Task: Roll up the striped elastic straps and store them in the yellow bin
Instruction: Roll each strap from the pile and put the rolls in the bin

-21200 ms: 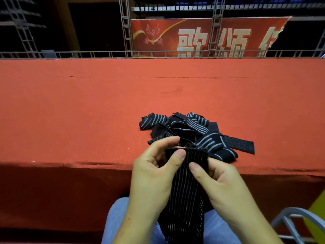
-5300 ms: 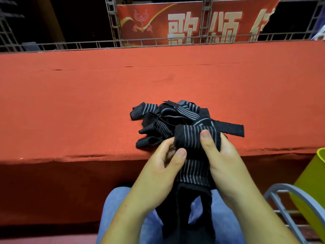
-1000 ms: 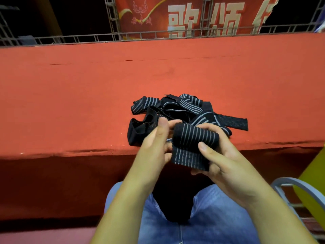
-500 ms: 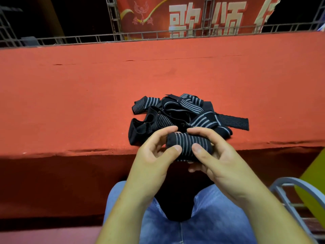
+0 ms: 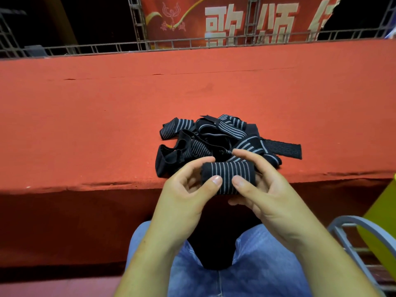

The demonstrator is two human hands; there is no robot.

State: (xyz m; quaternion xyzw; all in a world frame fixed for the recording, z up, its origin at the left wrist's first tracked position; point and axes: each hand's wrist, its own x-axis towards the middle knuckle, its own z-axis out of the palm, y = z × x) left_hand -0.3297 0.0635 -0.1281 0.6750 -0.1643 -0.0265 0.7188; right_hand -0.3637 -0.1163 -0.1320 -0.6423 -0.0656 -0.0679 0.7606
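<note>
Both hands grip one rolled strap (image 5: 228, 177) between them. We note the left hand (image 5: 184, 196) curled round its left end and the right hand (image 5: 263, 194) round its right end, thumbs side by side on the front. Just beyond the fingertips the loose strap pile (image 5: 214, 138) lies on the red ledge (image 5: 107, 125). The yellow bin (image 5: 383, 206) stands well right of the right hand.
</note>
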